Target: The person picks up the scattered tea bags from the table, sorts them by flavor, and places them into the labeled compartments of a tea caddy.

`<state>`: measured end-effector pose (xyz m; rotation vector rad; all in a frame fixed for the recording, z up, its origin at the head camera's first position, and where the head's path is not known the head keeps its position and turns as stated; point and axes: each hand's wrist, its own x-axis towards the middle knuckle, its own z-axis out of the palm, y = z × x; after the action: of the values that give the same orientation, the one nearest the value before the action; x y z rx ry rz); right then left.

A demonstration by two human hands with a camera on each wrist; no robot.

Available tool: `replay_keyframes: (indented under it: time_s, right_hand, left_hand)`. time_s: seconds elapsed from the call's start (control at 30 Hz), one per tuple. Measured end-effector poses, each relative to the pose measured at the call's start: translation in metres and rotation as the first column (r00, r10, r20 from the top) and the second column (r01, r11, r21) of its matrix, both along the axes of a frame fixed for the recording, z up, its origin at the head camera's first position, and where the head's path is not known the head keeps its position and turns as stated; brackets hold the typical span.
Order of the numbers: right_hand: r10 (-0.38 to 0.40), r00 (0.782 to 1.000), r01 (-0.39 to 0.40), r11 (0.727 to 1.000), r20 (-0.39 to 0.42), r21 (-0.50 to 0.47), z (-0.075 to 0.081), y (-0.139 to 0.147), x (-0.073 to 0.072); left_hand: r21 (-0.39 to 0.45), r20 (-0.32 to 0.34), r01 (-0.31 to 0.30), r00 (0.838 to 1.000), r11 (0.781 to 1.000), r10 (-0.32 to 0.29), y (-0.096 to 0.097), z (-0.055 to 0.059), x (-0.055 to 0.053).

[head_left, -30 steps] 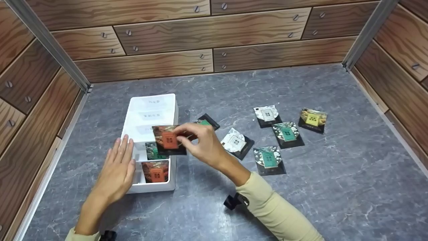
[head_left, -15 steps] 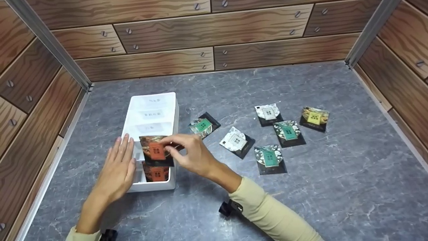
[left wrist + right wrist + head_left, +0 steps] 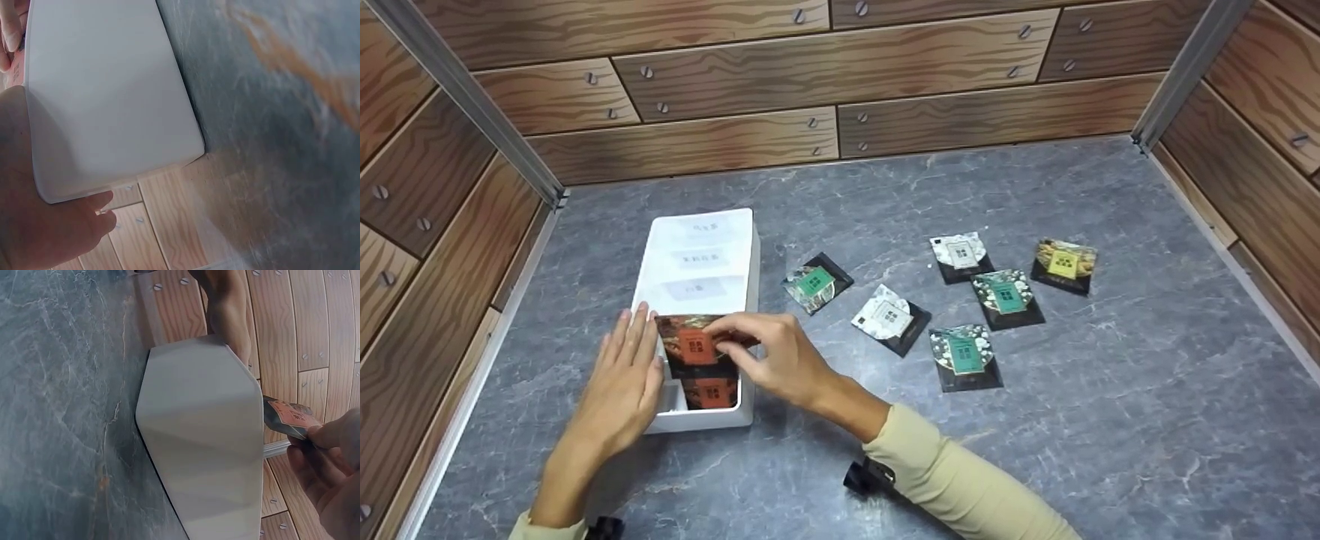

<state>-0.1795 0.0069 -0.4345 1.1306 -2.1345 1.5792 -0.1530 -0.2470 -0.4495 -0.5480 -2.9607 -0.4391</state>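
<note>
The right hand (image 3: 776,360) pinches an orange packet (image 3: 694,346) between thumb and fingertips, holding it over the near end of the white box (image 3: 701,259). The packet sits just above the box's open compartments, tilted slightly, its left edge close to the left hand (image 3: 622,382). That hand lies flat, fingers straight and together, pressed against the box's left wall near its front corner. A second orange packet (image 3: 710,391) already lies in the nearest compartment, partly covered by the held one. The box's far half shows white labelled sections.

The box stands near the left side of the grey marble surface (image 3: 1110,420), with a narrow strip of surface between it and the left wood wall (image 3: 427,247). Room in front of the box and to its right is open as far as the packets.

Loose on the surface to the right lie a green packet (image 3: 816,282) nearest the box, a white packet (image 3: 891,318) beyond it, then a teal packet (image 3: 964,355), another teal one (image 3: 1006,298), a second white one (image 3: 961,255) and a yellow packet (image 3: 1063,263), all well apart from the hands. A black wrist strap (image 3: 868,477) shows under the right sleeve (image 3: 960,480).
</note>
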Motion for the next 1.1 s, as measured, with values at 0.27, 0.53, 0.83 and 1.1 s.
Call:
replay_keyframes:
  time_s: [0.27,0.53,0.83,1.1]
  right_hand:
    - [0.021,1.0,-0.02,0.998,-0.011,0.053,-0.008,-0.004,0.001]
    - [0.071,0.996,-0.066,0.995,-0.057,0.077,-0.011,-0.001,-0.001]
    - [0.046,0.997,-0.041,0.996,-0.057,0.084,-0.005,0.006,-0.006]
    - [-0.059,0.998,0.06,0.991,-0.018,0.118,0.005,0.024,-0.016]
  left_hand:
    - [0.003,0.001,-0.005,1.0,1.0,0.005,0.0,0.0,-0.001]
    - [0.022,-0.027,0.015,1.0,1.0,-0.014,0.0,-0.002,-0.001]
    - [0.032,-0.045,0.02,0.999,0.999,-0.019,0.001,-0.003,-0.002]
    - [0.025,-0.03,0.011,0.999,1.0,-0.01,0.001,-0.002,-0.001]
